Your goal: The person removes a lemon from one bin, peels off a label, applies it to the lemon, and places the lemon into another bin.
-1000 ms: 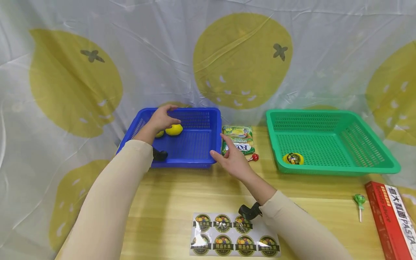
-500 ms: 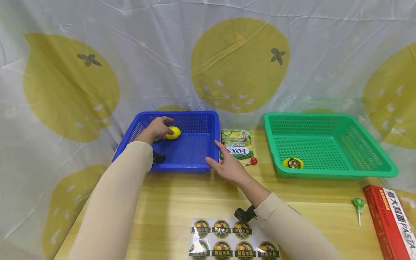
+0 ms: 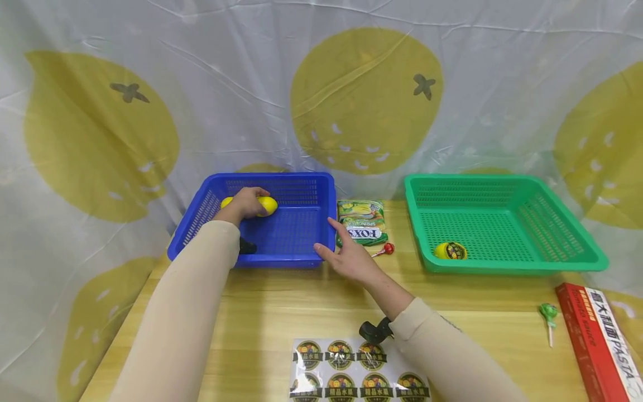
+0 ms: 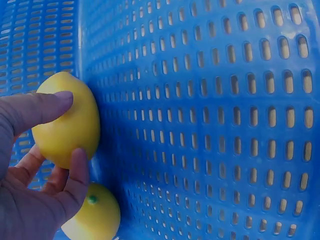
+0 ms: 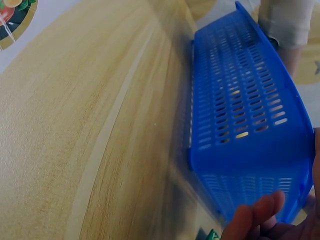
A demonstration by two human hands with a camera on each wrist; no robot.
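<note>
My left hand (image 3: 244,203) reaches into the blue basket (image 3: 301,255) and grips a yellow lemon (image 3: 267,205). In the left wrist view the fingers (image 4: 42,107) curl round that lemon (image 4: 70,125), and a second lemon (image 4: 97,217) lies just below it on the basket floor (image 4: 210,120). My right hand (image 3: 346,254) is open, with straight fingers against the basket's near right corner (image 5: 250,200).
A green basket (image 3: 567,261) at the right holds one labelled lemon (image 3: 450,250). Between the baskets lie a candy bag (image 3: 361,222) and a red lollipop (image 3: 384,249). A sticker sheet (image 3: 346,368), a green lollipop (image 3: 548,315) and a red pasta box (image 3: 600,340) lie near the front.
My left hand has come down onto the lemon and curled round it. The right hand has moved left against the blue basket's corner. The view has shifted slightly.
</note>
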